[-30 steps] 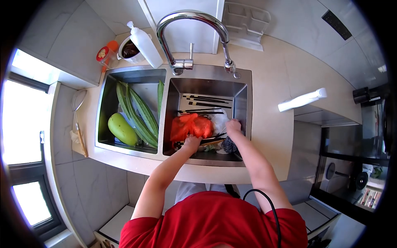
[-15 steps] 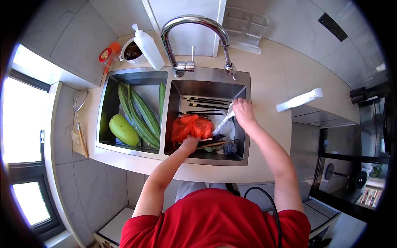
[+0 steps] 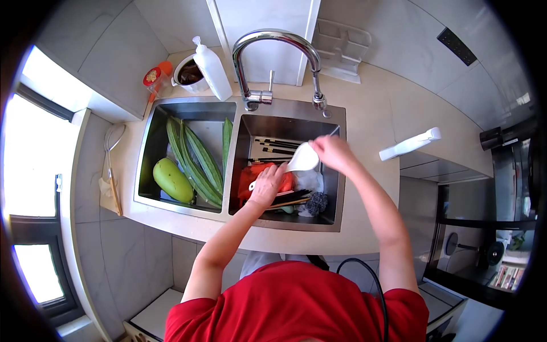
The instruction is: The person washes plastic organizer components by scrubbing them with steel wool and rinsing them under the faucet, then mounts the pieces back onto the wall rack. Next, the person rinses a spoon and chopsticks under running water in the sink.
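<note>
A long white spoon (image 3: 303, 159) is held slantwise over the right sink basin, its broad rounded head up and to the right. My right hand (image 3: 333, 153) pinches the edge of that head. Lower left, my left hand (image 3: 268, 183) is closed round the handle, whose end pokes out past the hand. Beneath lie a crumpled red-orange mesh or cloth (image 3: 249, 173), several black chopsticks (image 3: 279, 151), a whitish translucent bag (image 3: 310, 180) and a dark grey scrubber (image 3: 317, 203). Other utensils near the basin's front are partly hidden by my left hand.
Long ridged green gourds (image 3: 199, 154) and a pale green melon (image 3: 173, 181) lie in the left basin. The chrome faucet (image 3: 277, 35) arches behind. On the counter are a white pump bottle (image 3: 212, 71), a pot (image 3: 190, 77), a whisk (image 3: 110, 165) and a white object (image 3: 410, 143).
The white spoon has gone from upright at the right to slanted across the basin. My left hand has risen from the red-orange material and taken its handle. My right hand has shifted slightly left.
</note>
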A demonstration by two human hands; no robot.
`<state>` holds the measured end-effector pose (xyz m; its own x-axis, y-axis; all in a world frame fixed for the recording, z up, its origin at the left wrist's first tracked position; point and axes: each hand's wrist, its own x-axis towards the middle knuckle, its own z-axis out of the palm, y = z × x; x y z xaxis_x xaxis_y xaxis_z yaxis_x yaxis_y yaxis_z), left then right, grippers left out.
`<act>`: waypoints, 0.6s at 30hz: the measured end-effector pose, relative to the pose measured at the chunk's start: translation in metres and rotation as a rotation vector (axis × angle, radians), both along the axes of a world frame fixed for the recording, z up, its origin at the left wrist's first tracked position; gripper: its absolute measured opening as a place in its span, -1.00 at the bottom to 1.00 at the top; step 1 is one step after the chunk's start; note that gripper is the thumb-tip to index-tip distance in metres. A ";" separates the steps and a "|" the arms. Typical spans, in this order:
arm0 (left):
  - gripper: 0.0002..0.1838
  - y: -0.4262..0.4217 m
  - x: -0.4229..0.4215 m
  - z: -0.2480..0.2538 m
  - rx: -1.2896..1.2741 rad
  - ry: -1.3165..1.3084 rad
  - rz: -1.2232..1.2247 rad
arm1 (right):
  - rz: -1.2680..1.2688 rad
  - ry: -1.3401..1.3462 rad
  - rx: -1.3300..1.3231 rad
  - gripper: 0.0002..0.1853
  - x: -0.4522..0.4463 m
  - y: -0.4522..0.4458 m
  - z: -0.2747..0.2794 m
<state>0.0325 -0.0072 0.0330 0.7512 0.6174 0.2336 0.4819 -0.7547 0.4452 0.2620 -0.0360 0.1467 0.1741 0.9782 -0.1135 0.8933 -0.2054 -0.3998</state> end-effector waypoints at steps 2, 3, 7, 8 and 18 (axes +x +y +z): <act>-0.71 0.005 -0.015 -0.021 -0.296 -0.065 0.154 | -0.237 0.184 0.261 -0.72 0.006 0.020 0.033; -0.75 0.011 -0.021 -0.030 -0.377 -0.252 0.239 | -0.238 0.030 0.553 -0.65 0.018 0.037 0.027; -0.86 0.029 -0.046 0.003 -1.390 -0.338 0.472 | -0.141 0.165 0.741 -0.66 0.029 0.095 0.013; -0.86 0.027 -0.049 0.002 -1.387 -0.340 0.477 | -0.138 0.503 0.581 -0.68 0.025 0.101 0.007; -0.86 0.030 -0.067 0.006 -1.803 -0.539 0.508 | 0.123 0.768 0.496 -0.86 -0.106 0.041 -0.005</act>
<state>-0.0340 0.0231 0.0389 0.5322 0.4594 -0.7111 0.0433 0.8241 0.5648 0.1565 0.0049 0.1414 0.1155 0.9524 0.2821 0.3505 0.2267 -0.9087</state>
